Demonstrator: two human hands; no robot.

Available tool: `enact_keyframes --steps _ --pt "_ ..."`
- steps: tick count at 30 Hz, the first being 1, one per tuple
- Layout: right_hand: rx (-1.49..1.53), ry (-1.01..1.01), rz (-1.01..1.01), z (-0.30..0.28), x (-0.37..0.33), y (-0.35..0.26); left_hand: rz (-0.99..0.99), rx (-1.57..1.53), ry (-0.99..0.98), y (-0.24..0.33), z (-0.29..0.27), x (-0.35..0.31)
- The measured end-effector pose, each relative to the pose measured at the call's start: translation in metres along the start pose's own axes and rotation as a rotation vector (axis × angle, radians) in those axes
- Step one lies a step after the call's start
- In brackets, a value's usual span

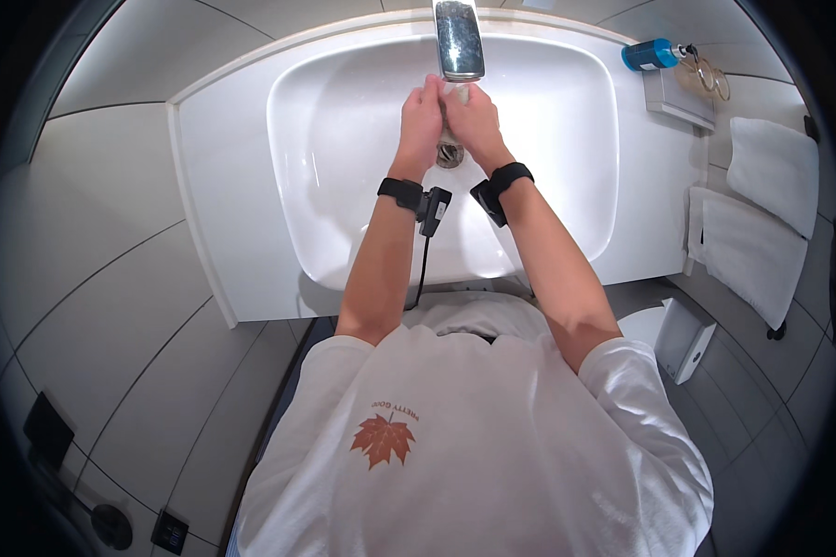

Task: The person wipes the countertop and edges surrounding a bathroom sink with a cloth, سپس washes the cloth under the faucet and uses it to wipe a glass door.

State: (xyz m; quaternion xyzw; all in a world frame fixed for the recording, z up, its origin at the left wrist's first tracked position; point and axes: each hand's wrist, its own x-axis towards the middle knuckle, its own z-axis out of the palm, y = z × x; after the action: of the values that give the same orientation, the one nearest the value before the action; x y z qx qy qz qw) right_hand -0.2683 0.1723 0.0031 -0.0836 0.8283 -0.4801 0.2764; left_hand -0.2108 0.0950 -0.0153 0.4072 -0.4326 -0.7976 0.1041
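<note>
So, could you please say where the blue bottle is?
In the head view, the blue bottle is upper right, near the far right corner of the basin.

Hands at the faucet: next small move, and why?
Probably rub the left hand against the right hand: they sit close together just below the faucet tip, over the sink, so little travel seems needed. Whether the pale patch between them is water or foam, I can't tell.
</note>
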Motion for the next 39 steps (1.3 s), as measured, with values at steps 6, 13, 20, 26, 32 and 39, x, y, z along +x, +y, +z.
enact_keyframes --steps 6,13,20,26,32,39 --pt "-0.185 -0.039 -0.149 -0.006 0.011 0.007 -0.124 0.013 0.069 -0.002 -0.001 0.0" --pt "0.176 0.061 -0.082 -0.017 0.006 -0.005 0.063 -0.015 -0.044 -0.017 -0.008 0.01" --pt "-0.114 -0.267 -0.581 -0.042 -0.025 -0.029 -0.199 -0.708 -0.144 0.001 -0.008 -0.008" --pt "-0.091 0.116 -0.54 -0.096 0.005 -0.034 -0.169 -0.606 -0.144 -0.002 -0.004 -0.006" --pt "-0.312 0.258 -0.75 -0.112 0.035 -0.05 -0.21 -0.564 -0.091 -0.008 -0.007 -0.01" --pt "-0.352 0.262 -0.64 -0.095 0.056 -0.053 -0.233 -0.694 -0.225 0.001 -0.023 -0.022"
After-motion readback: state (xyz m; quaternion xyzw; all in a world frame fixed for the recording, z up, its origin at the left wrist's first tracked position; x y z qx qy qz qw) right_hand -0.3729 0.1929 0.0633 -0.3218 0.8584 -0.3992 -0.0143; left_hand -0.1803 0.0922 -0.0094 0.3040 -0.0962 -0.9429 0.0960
